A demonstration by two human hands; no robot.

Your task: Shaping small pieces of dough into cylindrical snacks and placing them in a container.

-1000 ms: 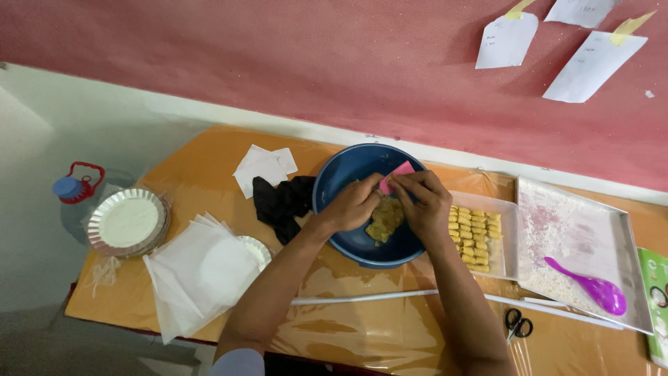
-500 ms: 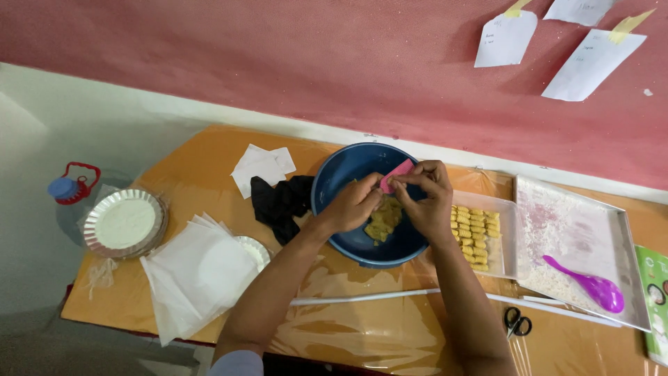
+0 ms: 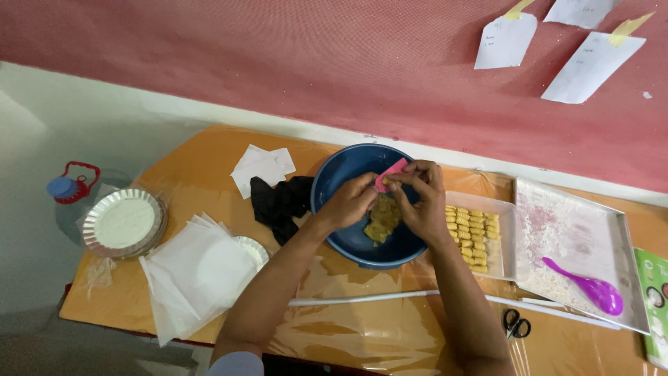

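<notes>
Both hands over the blue bowl (image 3: 334,182), fingertips meeting above its middle. Left hand (image 3: 350,202) and right hand (image 3: 419,197) both pinch a small pink scraper (image 3: 391,174), held tilted between them, just above the yellow dough lump (image 3: 381,219) in the bowl bottom. Whether the scraper touches the dough: can't tell. Fingers of both hands closed on the scraper.

Relative to the bowl: black cloth (image 3: 278,203) touching its left rim, white paper squares (image 3: 261,167) beyond that. Right of the bowl, a clear tray of small yellow pieces (image 3: 473,233), then a floured metal tray (image 3: 584,237) with a purple spoon (image 3: 588,289). Foil pie tins (image 3: 125,223) and a paper stack (image 3: 198,275) far left. Scissors (image 3: 516,324) on the worktop (image 3: 362,334), lower right of the bowl.
</notes>
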